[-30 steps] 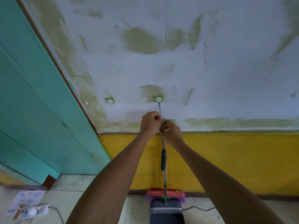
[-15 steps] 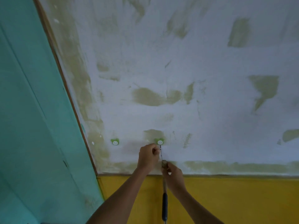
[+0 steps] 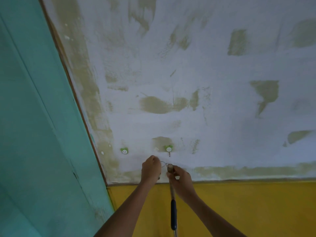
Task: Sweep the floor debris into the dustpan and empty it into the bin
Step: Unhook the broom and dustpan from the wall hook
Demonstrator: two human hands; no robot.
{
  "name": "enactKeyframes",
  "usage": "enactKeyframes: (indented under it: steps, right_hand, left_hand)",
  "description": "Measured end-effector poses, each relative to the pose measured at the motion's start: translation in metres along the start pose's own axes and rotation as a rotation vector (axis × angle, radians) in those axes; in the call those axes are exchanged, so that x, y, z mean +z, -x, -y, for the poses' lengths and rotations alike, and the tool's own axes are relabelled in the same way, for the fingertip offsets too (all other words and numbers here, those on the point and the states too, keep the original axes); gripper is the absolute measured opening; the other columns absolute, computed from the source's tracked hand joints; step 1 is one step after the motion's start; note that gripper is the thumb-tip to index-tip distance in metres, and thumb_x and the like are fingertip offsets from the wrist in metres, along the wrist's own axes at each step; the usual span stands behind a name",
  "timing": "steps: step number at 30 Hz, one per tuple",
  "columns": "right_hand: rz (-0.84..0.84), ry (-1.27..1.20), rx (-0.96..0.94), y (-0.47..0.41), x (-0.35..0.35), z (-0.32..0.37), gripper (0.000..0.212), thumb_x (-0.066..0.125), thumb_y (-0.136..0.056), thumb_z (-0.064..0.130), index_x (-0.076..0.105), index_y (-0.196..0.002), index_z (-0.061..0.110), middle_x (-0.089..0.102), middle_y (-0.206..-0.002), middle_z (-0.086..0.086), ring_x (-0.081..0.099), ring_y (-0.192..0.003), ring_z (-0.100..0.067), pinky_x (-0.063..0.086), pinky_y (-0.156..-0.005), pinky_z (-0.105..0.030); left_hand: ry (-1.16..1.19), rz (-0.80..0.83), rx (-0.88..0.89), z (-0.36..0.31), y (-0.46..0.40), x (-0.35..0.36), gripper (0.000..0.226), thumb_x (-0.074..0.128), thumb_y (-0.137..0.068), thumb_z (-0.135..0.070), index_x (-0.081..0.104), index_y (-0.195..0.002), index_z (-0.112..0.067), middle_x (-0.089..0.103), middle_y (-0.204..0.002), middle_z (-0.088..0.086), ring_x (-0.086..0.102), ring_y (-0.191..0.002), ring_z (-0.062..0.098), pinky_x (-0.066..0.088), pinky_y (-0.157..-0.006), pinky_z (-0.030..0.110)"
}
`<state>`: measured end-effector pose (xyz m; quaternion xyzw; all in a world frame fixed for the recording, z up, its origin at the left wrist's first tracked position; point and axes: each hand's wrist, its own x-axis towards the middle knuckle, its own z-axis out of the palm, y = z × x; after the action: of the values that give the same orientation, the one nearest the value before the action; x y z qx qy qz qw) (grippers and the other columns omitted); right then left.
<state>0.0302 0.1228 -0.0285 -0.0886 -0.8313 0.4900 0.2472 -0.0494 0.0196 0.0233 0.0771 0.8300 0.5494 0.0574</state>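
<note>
Two green wall hooks [image 3: 124,150] [image 3: 169,148] sit on the white upper part of the wall, near its lower edge. One broom handle [image 3: 173,212] stands below them, with one thin loop [image 3: 163,163] at its top. Two hands show, the left hand [image 3: 151,170] and the right hand [image 3: 181,180].

you are facing a wall [image 3: 222,117] whose upper part is showing white paint with olive patches peeking through, while a yellow band [image 3: 248,207] is running along its lower part. a teal surface [image 3: 34,134] is slanting down your left, and two small green hooks [image 3: 169,148] are sticking to the white paint.
</note>
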Motion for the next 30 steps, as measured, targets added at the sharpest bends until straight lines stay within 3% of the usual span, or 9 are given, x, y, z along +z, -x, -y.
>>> enactKeyframes:
  steps: [3, 6, 11, 14, 16, 21, 24, 27, 30]
  right_hand:
    - [0.009, -0.006, -0.024, 0.003, -0.005, 0.008, 0.004, 0.060, -0.093, 0.014, 0.062, -0.092, 0.017, 0.067, -0.085, 0.001, 0.063, -0.088, -0.011, 0.047, -0.070, -0.023]
    - [0.028, -0.006, -0.043, 0.006, -0.010, 0.015, 0.011, 0.061, -0.093, 0.013, 0.066, -0.101, 0.006, 0.070, -0.092, -0.005, 0.063, -0.092, -0.015, 0.050, -0.076, -0.030]
    - [0.061, -0.003, -0.040, 0.014, -0.019, 0.022, 0.019, 0.060, -0.094, 0.015, 0.066, -0.110, 0.007, 0.071, -0.101, -0.006, 0.063, -0.099, -0.015, 0.053, -0.081, -0.032]
    - [0.079, -0.017, -0.045, 0.023, -0.022, 0.020, 0.015, 0.062, -0.093, 0.018, 0.066, -0.105, 0.011, 0.070, -0.099, -0.001, 0.062, -0.097, -0.009, 0.048, -0.074, -0.013]
    - [0.076, -0.041, -0.043, 0.029, -0.026, 0.023, 0.016, 0.061, -0.094, 0.021, 0.067, -0.107, 0.014, 0.069, -0.099, 0.002, 0.061, -0.098, -0.006, 0.044, -0.071, -0.007]
    - [0.029, -0.095, 0.009, 0.043, -0.040, 0.038, 0.015, 0.063, -0.093, 0.022, 0.068, -0.105, 0.016, 0.071, -0.097, 0.001, 0.064, -0.101, -0.010, 0.050, -0.079, -0.023]
    - [-0.054, -0.123, 0.018, 0.058, -0.046, 0.050, 0.015, 0.064, -0.092, 0.022, 0.071, -0.105, 0.015, 0.073, -0.099, 0.001, 0.065, -0.098, -0.005, 0.053, -0.082, -0.026]
    - [-0.130, -0.142, 0.051, 0.090, -0.044, 0.062, 0.019, 0.063, -0.093, 0.029, 0.071, -0.106, 0.017, 0.074, -0.099, 0.004, 0.066, -0.095, -0.003, 0.055, -0.082, -0.028]
    - [-0.227, -0.114, 0.188, 0.139, -0.041, 0.057, 0.041, 0.055, -0.092, 0.049, 0.064, -0.117, 0.018, 0.072, -0.105, 0.001, 0.066, -0.101, -0.011, 0.054, -0.084, -0.034]
  left_hand:
    - [0.007, 0.086, -0.368, 0.022, 0.013, 0.001, 0.025, 0.042, -0.096, -0.016, 0.063, -0.098, -0.002, 0.062, -0.084, 0.017, 0.063, -0.064, 0.030, 0.056, -0.054, 0.035]
    - [0.038, 0.257, -0.475, 0.040, 0.031, 0.010, 0.022, 0.050, -0.096, -0.015, 0.065, -0.104, -0.002, 0.063, -0.086, 0.015, 0.061, -0.060, 0.028, 0.055, -0.054, 0.033]
    - [-0.308, 0.398, -0.050, 0.040, 0.051, 0.027, 0.015, 0.046, -0.094, -0.009, 0.061, -0.090, -0.008, 0.068, -0.091, 0.014, 0.058, -0.071, 0.022, 0.045, -0.061, 0.030]
    - [-0.275, 0.405, 0.031, 0.032, 0.058, 0.027, 0.012, 0.050, -0.092, -0.011, 0.061, -0.094, -0.011, 0.067, -0.091, 0.015, 0.056, -0.075, 0.024, 0.041, -0.064, 0.032]
    - [-0.271, 0.398, 0.065, 0.026, 0.063, 0.029, 0.013, 0.050, -0.093, -0.013, 0.063, -0.096, -0.013, 0.066, -0.086, 0.014, 0.055, -0.073, 0.024, 0.040, -0.063, 0.032]
    - [-0.340, 0.346, 0.110, 0.015, 0.076, 0.028, 0.016, 0.052, -0.090, -0.018, 0.060, -0.079, -0.008, 0.061, -0.069, 0.011, 0.048, -0.056, 0.021, 0.032, -0.052, 0.027]
    - [-0.382, 0.360, 0.140, 0.004, 0.090, 0.022, 0.021, 0.051, -0.089, -0.019, 0.058, -0.073, -0.007, 0.058, -0.064, 0.008, 0.045, -0.053, 0.019, 0.031, -0.050, 0.027]
    - [-0.419, 0.390, 0.201, -0.004, 0.110, 0.010, 0.019, 0.053, -0.089, -0.026, 0.067, -0.084, -0.014, 0.066, -0.073, 0.005, 0.058, -0.061, 0.020, 0.040, -0.049, 0.026]
    - [-0.367, 0.433, 0.281, -0.003, 0.134, 0.003, 0.014, 0.061, -0.087, -0.030, 0.068, -0.086, -0.018, 0.070, -0.081, 0.003, 0.063, -0.065, 0.017, 0.045, -0.050, 0.025]
